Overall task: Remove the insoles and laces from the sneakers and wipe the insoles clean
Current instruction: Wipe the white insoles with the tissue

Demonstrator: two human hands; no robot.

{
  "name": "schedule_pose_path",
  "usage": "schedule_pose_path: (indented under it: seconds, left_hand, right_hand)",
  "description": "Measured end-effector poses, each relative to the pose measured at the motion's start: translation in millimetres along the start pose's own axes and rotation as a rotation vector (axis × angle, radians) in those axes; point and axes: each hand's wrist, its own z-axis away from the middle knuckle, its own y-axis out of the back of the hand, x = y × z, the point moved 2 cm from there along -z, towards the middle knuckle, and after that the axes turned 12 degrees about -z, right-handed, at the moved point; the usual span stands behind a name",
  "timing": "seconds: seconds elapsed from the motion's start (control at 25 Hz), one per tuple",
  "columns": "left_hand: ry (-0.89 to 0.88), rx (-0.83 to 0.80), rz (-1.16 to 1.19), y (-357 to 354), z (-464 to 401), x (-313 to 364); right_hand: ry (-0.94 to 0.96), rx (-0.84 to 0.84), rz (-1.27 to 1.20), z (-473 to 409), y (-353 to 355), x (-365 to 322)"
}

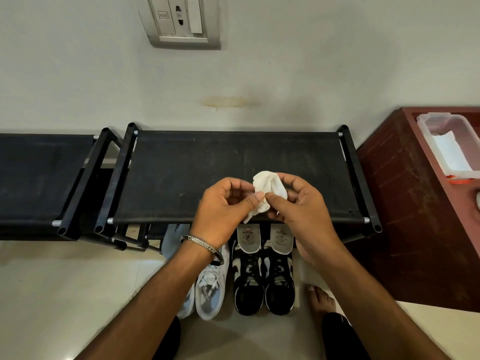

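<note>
Both hands hold a crumpled white wipe (270,189) above the black shoe rack's top shelf (181,172). My left hand (226,206) pinches its lower part and my right hand (301,203) grips it from the right. On the floor below stand two black-and-white sneakers (263,284), laces in, with two grey insoles (265,237) sticking up out of them. To their left sits a pair of white sneakers (210,294), laced, with a pale blue insole (172,240) leaning behind them.
A second black rack (39,178) stands at the left. A red-brown cabinet (415,203) at the right carries a clear plastic box (449,146) with white wipes. My bare right foot (320,300) is on the tiled floor beside the black sneakers. A wall socket (181,19) is above.
</note>
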Motion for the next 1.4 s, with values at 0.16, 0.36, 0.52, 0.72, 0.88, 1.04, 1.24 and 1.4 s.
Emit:
schedule_pose_path:
  seconds: [0.16, 0.36, 0.52, 0.72, 0.88, 1.04, 1.24, 1.4]
  left_hand:
    - [0.044, 0.076, 0.059, 3.5, -4.6, -2.9]
    - [-0.024, 0.05, -0.068, -3.5, -0.6, -1.8]
    - [0.034, 0.128, 0.078, 1.9, -5.7, -2.2]
    - [0.044, 0.082, 0.057, -7.7, -0.9, -3.8]
    - [0.039, 0.151, -0.042, -3.8, -5.8, -10.3]
    - [0.021, 0.176, -0.043, -1.5, -6.5, -10.0]
    - [0.052, 0.265, -0.015, 4.2, -11.5, -12.1]
    - [0.075, 0.224, -0.024, 4.3, -10.7, -14.7]
  right_hand:
    - [0.02, 0.0, 0.055, -0.8, -0.3, 1.0]
    - [-0.01, -0.007, -0.005, 2.3, -4.6, 3.9]
    - [0.007, 0.117, -0.027, -3.4, 3.5, 6.2]
    - [-0.023, 0.066, -0.055, 0.6, -3.0, 5.5]
    - [-0.01, 0.1, -0.041, -0.3, -2.8, 3.9]
    - [-0.084, 0.067, -0.084, -0.4, -1.6, 6.5]
    - [-0.141, 0.032, 0.008, -2.7, 0.2, 10.5]
    - [-0.186, 0.045, -0.047, -1.4, 2.1, 9.0]
